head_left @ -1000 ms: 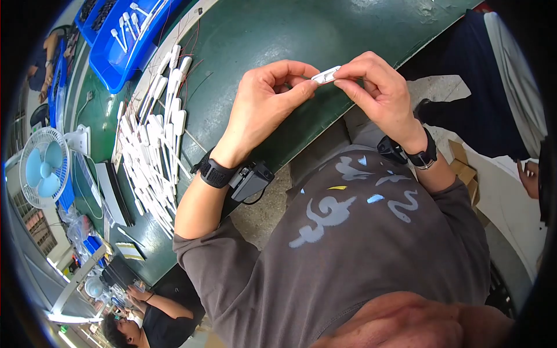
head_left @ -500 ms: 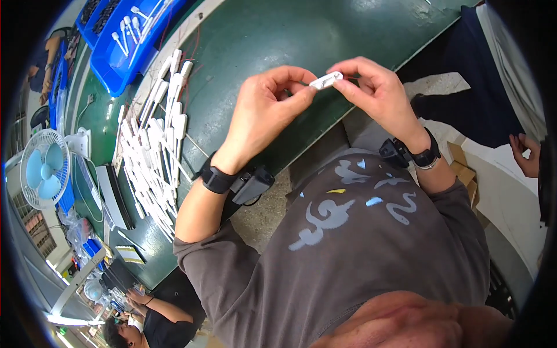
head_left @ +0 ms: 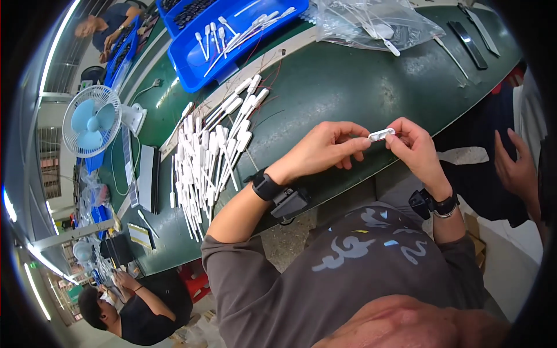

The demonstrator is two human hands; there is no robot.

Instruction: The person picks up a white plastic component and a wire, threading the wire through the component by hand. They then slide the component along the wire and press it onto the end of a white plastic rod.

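Observation:
A small white plastic casing (head_left: 380,135), long with a rounded end, is held over the front edge of the green table. My left hand (head_left: 331,148) pinches its left end between thumb and forefinger. The right end sits between the thumb and fingertips of my right hand (head_left: 415,148). Dark recesses show in the casing's face, too small to make out. To the left of my left hand lies a loose pile of white, paddle-headed plastic sticks (head_left: 203,159), some with thin red wires.
A blue tray (head_left: 188,81) with more white sticks stands at the back. A clear plastic bag (head_left: 342,29) and dark strips (head_left: 467,45) lie far right. A fan (head_left: 91,123) stands at left. Another person's hand (head_left: 515,162) is at right; others sit at left.
The view has shifted, bringing the plastic bag and dark strips into sight and placing my hands farther right and lower. Both hands still hold the white casing.

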